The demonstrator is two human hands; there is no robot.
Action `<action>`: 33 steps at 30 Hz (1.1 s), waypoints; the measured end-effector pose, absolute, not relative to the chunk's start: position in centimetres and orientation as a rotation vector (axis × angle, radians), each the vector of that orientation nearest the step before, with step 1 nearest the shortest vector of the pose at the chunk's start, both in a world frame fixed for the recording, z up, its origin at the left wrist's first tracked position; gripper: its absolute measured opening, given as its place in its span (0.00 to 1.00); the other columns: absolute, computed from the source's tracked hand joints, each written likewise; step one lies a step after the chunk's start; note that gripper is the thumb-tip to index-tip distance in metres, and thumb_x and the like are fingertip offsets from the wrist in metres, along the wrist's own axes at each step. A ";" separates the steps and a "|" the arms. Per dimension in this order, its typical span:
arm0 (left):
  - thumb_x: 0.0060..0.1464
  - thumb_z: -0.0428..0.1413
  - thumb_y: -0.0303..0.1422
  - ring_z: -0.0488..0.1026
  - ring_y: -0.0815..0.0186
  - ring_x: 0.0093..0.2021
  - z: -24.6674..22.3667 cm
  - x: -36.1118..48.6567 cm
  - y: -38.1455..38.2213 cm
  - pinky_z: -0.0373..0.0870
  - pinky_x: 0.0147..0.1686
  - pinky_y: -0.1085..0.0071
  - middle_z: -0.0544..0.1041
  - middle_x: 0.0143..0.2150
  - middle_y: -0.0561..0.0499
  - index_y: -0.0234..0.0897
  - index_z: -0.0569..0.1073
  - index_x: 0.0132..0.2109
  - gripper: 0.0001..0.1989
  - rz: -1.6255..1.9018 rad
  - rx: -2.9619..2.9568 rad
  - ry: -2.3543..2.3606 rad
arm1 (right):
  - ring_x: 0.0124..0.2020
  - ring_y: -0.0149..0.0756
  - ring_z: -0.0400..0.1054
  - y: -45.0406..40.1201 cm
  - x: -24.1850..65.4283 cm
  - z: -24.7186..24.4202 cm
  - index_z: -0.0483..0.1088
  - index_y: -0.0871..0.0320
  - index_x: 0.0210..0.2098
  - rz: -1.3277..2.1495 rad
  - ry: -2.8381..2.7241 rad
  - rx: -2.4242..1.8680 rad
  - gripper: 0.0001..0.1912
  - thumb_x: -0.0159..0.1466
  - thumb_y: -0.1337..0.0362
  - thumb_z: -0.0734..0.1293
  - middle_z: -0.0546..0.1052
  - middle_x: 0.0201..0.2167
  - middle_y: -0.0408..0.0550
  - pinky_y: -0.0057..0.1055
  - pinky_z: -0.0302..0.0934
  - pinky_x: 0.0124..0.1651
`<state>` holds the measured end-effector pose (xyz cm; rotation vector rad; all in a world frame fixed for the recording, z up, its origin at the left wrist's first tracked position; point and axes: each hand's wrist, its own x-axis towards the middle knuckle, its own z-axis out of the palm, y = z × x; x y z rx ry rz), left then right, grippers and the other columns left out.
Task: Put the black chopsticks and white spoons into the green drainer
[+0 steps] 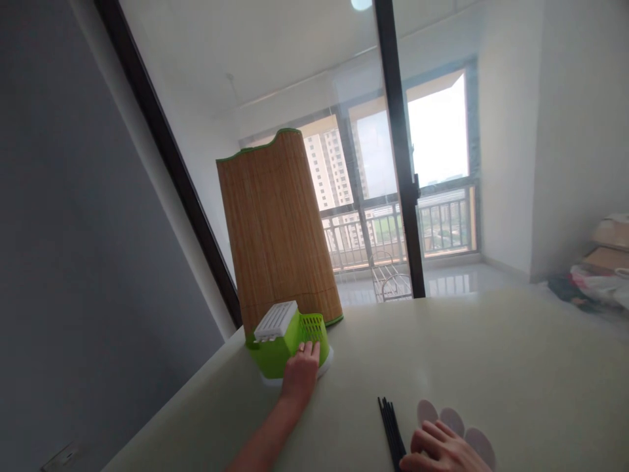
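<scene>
- Left hand (301, 372) reaches to the 11 o'clock side of the pale table (491, 354); its fingers lie flat against the green plastic utensil holder with white slotted top (282, 341), not closed around it.
- This holder stands near the table's far left edge, just in front of the tall bamboo mat standing as a curved screen (278, 223).
- Right hand (445, 449) rests at 5 o'clock, fingers loosely curled on the bundle of black chopsticks (392, 429); I cannot tell if it grips them.
- White round spoons (455, 419) lie under this hand.

Green slotted utensil holder (285, 341) upright on countertop; black chopsticks (392, 432) flat beside white spoons (455, 423).
</scene>
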<state>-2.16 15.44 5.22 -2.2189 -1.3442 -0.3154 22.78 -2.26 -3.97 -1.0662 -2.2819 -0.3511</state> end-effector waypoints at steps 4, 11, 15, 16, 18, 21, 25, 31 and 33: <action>0.56 0.48 0.18 0.75 0.60 0.37 4.9 5.2 12.7 0.71 0.30 0.70 0.76 0.42 0.44 0.38 0.73 0.54 0.22 -0.383 -2.290 -1.164 | 0.28 0.34 0.63 -1.9 23.0 -4.3 0.68 0.49 0.40 -0.392 -2.305 -1.048 0.17 0.74 0.54 0.51 0.73 0.29 0.43 0.30 0.53 0.30; 0.57 0.52 0.21 0.75 0.61 0.33 4.0 17.1 8.3 0.67 0.24 0.71 0.76 0.37 0.43 0.34 0.74 0.52 0.17 -0.480 -2.426 -0.921 | 0.29 0.34 0.66 -0.4 23.7 -8.0 0.72 0.47 0.36 -0.441 -2.249 -1.141 0.12 0.70 0.53 0.60 0.74 0.28 0.41 0.29 0.56 0.31; 0.57 0.53 0.23 0.75 0.59 0.33 3.6 21.1 6.4 0.66 0.22 0.70 0.76 0.38 0.39 0.31 0.74 0.52 0.16 -0.524 -2.515 -0.833 | 0.40 0.42 0.73 1.3 23.6 -11.5 0.75 0.50 0.39 -0.204 -2.135 -1.327 0.07 0.64 0.57 0.66 0.80 0.37 0.46 0.31 0.66 0.40; 0.57 0.53 0.23 0.75 0.59 0.33 3.6 21.7 6.1 0.66 0.22 0.70 0.75 0.37 0.38 0.30 0.73 0.52 0.16 -0.525 -2.531 -0.815 | 0.40 0.44 0.73 1.6 23.5 -12.1 0.75 0.50 0.39 -0.156 -2.107 -1.374 0.07 0.62 0.58 0.67 0.80 0.37 0.46 0.32 0.68 0.39; 0.56 0.54 0.23 0.75 0.59 0.32 3.6 22.7 5.7 0.66 0.21 0.69 0.75 0.36 0.39 0.29 0.73 0.52 0.15 -0.522 -2.549 -0.787 | 0.36 0.45 0.75 2.0 23.3 -12.7 0.76 0.50 0.38 -0.105 -2.081 -1.429 0.07 0.60 0.60 0.68 0.81 0.36 0.47 0.33 0.69 0.34; 0.56 0.54 0.23 0.75 0.60 0.31 3.8 23.2 5.5 0.67 0.21 0.69 0.75 0.36 0.41 0.27 0.73 0.50 0.14 -0.521 -2.567 -0.743 | 0.30 0.42 0.74 2.1 23.3 -12.5 0.75 0.53 0.36 -0.108 -2.097 -1.419 0.06 0.59 0.63 0.68 0.81 0.33 0.48 0.30 0.68 0.31; 0.58 0.54 0.27 0.75 0.61 0.35 3.9 21.1 5.5 0.72 0.26 0.68 0.76 0.40 0.44 0.33 0.70 0.54 0.16 -0.626 -2.618 -0.586 | 0.34 0.40 0.74 1.7 23.6 -11.8 0.74 0.54 0.37 -0.156 -2.121 -1.376 0.04 0.61 0.63 0.68 0.80 0.36 0.48 0.28 0.67 0.35; 0.61 0.49 0.30 0.74 0.63 0.42 4.1 12.2 7.3 0.74 0.39 0.67 0.76 0.45 0.48 0.43 0.69 0.54 0.15 -1.061 -2.683 -0.632 | 0.29 0.35 0.69 0.9 23.7 -11.6 0.72 0.52 0.34 -0.255 -2.088 -1.397 0.09 0.66 0.55 0.65 0.76 0.30 0.43 0.26 0.62 0.29; 0.61 0.48 0.30 0.74 0.63 0.42 4.1 9.7 8.6 0.74 0.39 0.68 0.76 0.44 0.48 0.41 0.69 0.53 0.14 -1.082 -2.619 -0.838 | 0.28 0.34 0.67 0.5 23.9 -11.2 0.72 0.51 0.34 -0.308 -2.146 -1.339 0.12 0.68 0.53 0.62 0.74 0.28 0.42 0.26 0.60 0.30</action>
